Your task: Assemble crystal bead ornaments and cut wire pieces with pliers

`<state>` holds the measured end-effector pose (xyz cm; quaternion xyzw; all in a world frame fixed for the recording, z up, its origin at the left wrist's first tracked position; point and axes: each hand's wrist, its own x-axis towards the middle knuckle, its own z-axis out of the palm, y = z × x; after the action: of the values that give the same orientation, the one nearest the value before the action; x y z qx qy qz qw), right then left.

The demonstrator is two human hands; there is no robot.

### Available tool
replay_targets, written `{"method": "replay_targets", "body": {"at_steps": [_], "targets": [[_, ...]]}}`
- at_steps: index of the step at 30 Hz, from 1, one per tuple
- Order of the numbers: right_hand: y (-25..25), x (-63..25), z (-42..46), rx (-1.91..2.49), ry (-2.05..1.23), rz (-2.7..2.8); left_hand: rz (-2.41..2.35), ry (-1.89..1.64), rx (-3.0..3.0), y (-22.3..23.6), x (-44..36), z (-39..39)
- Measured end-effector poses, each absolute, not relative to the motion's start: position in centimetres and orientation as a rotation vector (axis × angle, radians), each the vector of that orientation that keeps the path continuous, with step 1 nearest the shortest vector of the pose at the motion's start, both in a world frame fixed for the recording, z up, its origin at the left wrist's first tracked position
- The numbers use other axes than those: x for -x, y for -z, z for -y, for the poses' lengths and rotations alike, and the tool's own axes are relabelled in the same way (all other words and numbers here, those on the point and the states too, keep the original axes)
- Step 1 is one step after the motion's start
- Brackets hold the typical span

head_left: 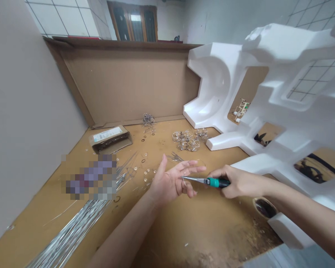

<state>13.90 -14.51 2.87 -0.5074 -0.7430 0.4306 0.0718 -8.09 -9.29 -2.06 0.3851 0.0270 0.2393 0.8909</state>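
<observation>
Right hand [236, 181] was clenched around the green handle of the pliers [205, 181], tips pointing left and meeting a small wire piece [183, 181] at the left palm. Left hand [173, 180] was open, palm up, fingers spread and loose, the wire piece resting on it near the ring finger; whether a finger pinched it can't be told. Both hands hovered just above the cardboard floor [201, 227], which lay bare in front of and under them. Left of the left hand: scattered rings and clear beads [146, 173], then a bundle of silver wires [78, 227] running to the bottom-left edge. Behind the hands sat finished wire clusters [188, 139] and, further left, a small flat box [110, 138]. A cardboard wall [128, 82] closed the back. White foam blocks [281, 93] crowded the right side, near the right forearm.
</observation>
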Motion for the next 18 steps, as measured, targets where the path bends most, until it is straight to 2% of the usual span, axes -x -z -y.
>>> {"method": "replay_targets", "body": {"at_steps": [3,8,18], "targets": [[-3.6,-14.1,15.1,1.638,-1.098,2.312,-0.145,-0.580,-1.000,1.9,8.4,9.2],[-4.8,-14.5,16.3,1.883,-0.428,2.369,-0.394,-0.784,-1.374,2.0,8.9,8.9],[-5.3,-13.4,16.6,1.871,-0.347,2.434,-0.705,-0.712,-1.775,1.4,9.4,10.0]]}}
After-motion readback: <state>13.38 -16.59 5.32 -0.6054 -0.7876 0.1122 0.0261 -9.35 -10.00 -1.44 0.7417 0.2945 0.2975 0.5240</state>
